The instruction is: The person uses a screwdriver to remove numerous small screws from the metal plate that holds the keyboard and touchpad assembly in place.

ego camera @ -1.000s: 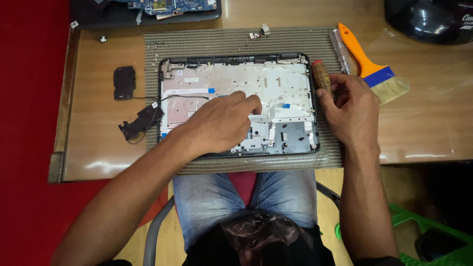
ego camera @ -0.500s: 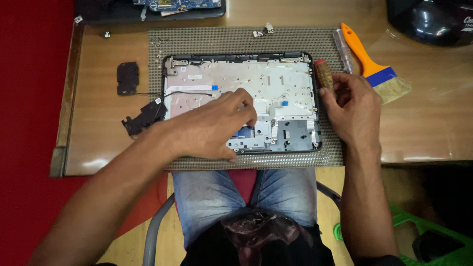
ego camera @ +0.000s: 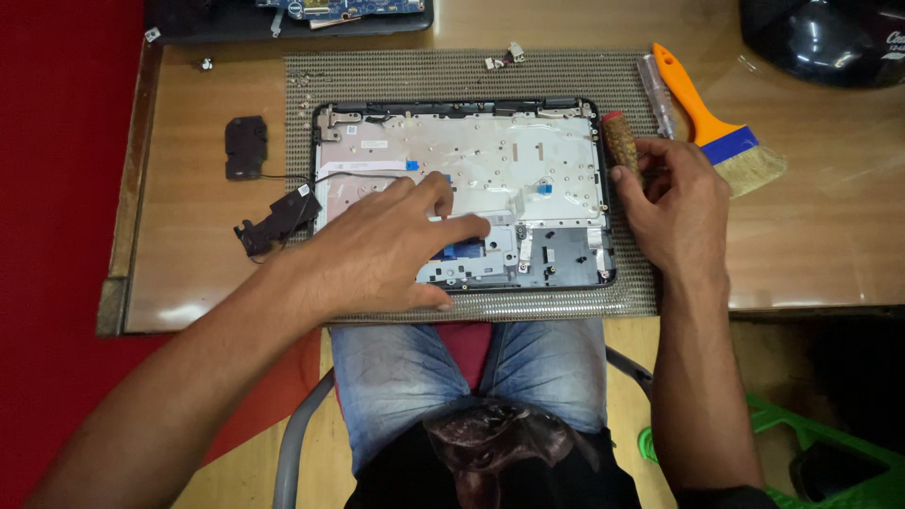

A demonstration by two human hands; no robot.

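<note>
Head view: our left hand (ego camera: 391,247) lies flat with fingers spread on the opened black laptop base with its silver inner plate (ego camera: 566,170), mid-mat. Our right hand (ego camera: 674,203) at 3 o'clock curls around a brown cork-like tool handle (ego camera: 622,146) at the base's right edge. A small white label (ego camera: 374,145) sits at the plate's 10 o'clock; an orange-handled brush with blue band (ego camera: 707,123) lies at 2.

A wooden table (ego camera: 830,245) carries a woven mat (ego camera: 424,71), paintbrush (ego camera: 721,127) and, seemingly, two black speakers (ego camera: 247,146)
</note>
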